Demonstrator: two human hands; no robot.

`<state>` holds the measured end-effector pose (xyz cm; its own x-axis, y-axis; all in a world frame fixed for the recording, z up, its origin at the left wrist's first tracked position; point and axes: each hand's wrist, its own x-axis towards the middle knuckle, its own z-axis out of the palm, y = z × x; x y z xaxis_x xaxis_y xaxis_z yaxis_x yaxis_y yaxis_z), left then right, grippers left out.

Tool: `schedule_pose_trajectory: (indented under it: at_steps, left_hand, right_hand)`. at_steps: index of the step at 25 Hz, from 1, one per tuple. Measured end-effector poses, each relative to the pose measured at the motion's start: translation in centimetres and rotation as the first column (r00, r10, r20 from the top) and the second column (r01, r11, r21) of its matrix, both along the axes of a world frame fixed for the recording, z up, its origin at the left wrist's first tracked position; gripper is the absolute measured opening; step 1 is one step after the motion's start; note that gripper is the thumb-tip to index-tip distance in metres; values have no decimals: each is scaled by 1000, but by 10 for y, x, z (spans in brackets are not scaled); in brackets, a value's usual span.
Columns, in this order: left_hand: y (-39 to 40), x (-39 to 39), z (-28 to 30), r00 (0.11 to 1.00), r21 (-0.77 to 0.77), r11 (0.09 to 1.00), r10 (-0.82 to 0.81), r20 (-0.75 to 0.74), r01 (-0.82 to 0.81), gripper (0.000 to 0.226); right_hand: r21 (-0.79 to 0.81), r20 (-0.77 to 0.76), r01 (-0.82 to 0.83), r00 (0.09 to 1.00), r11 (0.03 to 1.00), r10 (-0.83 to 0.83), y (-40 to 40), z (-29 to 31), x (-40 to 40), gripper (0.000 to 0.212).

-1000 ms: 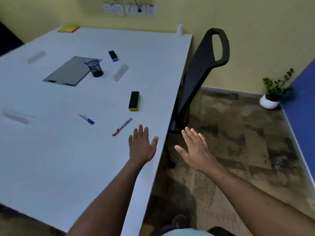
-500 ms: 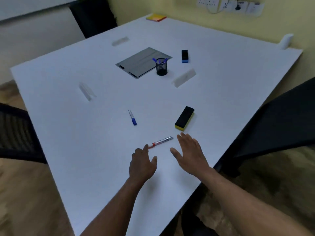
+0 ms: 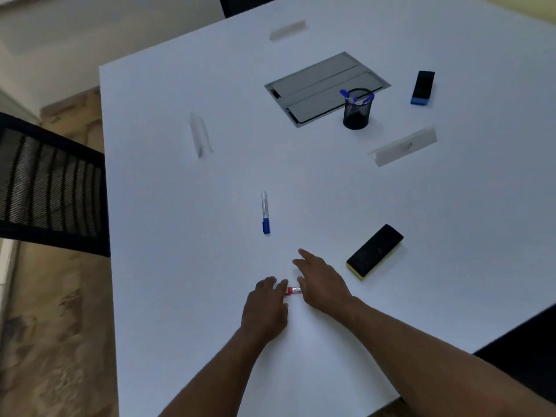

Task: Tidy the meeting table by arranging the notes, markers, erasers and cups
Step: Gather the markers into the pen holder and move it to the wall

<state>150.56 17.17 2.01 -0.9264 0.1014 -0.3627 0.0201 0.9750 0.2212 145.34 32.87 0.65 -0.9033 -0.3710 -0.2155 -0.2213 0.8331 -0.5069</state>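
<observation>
Both hands are low on the near part of the white table (image 3: 186,296), palms down, meeting over the red marker (image 3: 293,290). Left hand (image 3: 264,308) has fingers curled at the marker's left end; right hand (image 3: 323,284) has fingers spread and covers the right end. Only a short red-and-white bit of it shows in the gap between them. Can't tell if either hand actually grips it or just rests on it. The table's near edge runs just under the forearms and its left edge is well clear of the hands, with wide bare surface between. Mesh chair (image 3: 51,188) sits outside the left edge, and a dark chair back (image 3: 523,350) shows at the near right corner. Blue marker (image 3: 265,212) lies loose just beyond the hands, cap toward the person. Yellow-backed eraser (image 3: 374,251) lies right of the right hand, near but apart. Blue-backed eraser (image 3: 422,87) is far right, well apart. Mesh pen cup (image 3: 356,111) stands upright at the corner of the grey cable hatch (image 3: 322,85) and holds blue-capped markers; can't count them. Three clear name stands: one beyond the blue marker (image 3: 200,135), one right of the cup (image 3: 404,145), one at the far side (image 3: 287,30).
</observation>
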Motion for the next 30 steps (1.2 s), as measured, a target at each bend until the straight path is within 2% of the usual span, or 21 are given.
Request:
schedule_pose_trajectory:
  at_steps: [5,10,12,14,15,17,18,20,22,24,25,27,28,30]
  left_hand:
    - [6,-16,-15,999,-23,1000,-16,-39,16,30]
    - [-5,-20,-16,1000,-54,998,15,-15,-16,17]
    - [-13,-20,-13,998,13,998,57,14,-57,13]
    - [-23,-20,-9,987,169,972,156,50,-162,7]
    - [-29,-22,-5,968,273,928,236,89,-252,4]
    - [-43,-29,5,880,429,769,416,227,-474,6]
    - [-52,-34,10,809,475,656,500,309,-587,6]
    - [-69,-45,16,622,554,335,616,484,-762,8]
    - [-82,-61,19,495,619,29,629,599,-785,20]
    - [-88,-87,20,426,641,-146,633,646,-754,22]
    - [-87,-103,20,408,646,-181,642,649,-742,19]
    - [-82,-139,19,422,663,-164,654,628,-731,15]
    - [-77,-159,19,447,674,-132,654,610,-727,17]
    - [-60,-197,18,508,692,-67,629,589,-719,21]
  right_hand:
    - [97,83,-70,995,993,62,-9,-10,-66,66]
    - [123,86,-182,981,976,172,-32,-12,-117,68]
    - [121,81,-185,981,975,176,-44,-12,-138,72]
    - [120,57,-220,975,968,215,-58,-14,-157,74]
    - [133,22,-268,963,954,268,-64,-15,-166,71]
    - [201,-91,-384,909,901,407,-76,-20,-183,52]
    - [235,-145,-421,876,876,460,-80,-22,-190,40]
    - [277,-209,-453,832,847,513,-84,-27,-205,28]
    - [266,-241,-449,826,853,510,-81,-29,-219,30]
    - [132,-295,-333,886,934,358,-73,-23,-232,25]
    - [40,-309,-236,921,971,237,-69,-18,-236,21]
    - [-164,-219,-21,976,986,-15,-59,-4,-243,12]
    - [-264,-107,74,989,962,-106,-54,4,-245,12]
    - [-379,158,218,973,899,-169,-42,17,-247,13]
